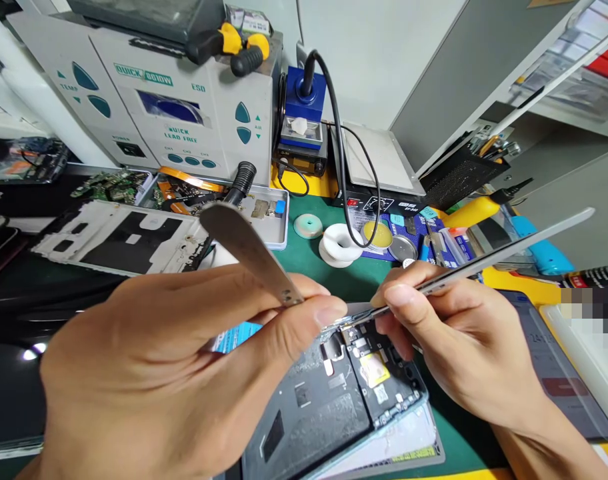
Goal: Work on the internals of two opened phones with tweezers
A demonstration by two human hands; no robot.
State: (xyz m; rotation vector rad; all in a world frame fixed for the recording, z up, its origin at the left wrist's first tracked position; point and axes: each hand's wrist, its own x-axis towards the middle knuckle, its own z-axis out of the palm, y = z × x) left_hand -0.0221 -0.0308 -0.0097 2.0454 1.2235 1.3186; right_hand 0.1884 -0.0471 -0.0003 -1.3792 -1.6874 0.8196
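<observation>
My left hand (184, 373) pinches a flat metal pry tool (249, 250), whose broad rounded end points up and away to the left. In my right hand (464, 333), thumb and fingers are closed round a slim metal pry tool (509, 250) with its long end up to the right. Both tools' lower ends come together at the upper edge of an opened phone (324, 407), partly hidden by my fingers. Black inner parts show on the phone, with a yellow-framed square (375, 370) near its right side. Exact contact at the tips is too small to tell.
Behind stand a hot-air station (184, 160), a soldering iron stand (304, 100) and a heating plate (384, 160). A white spool (341, 245) and a flux tin (377, 235) sit on the green mat. Phone parts (119, 233) lie left; another phone (554, 360) lies right.
</observation>
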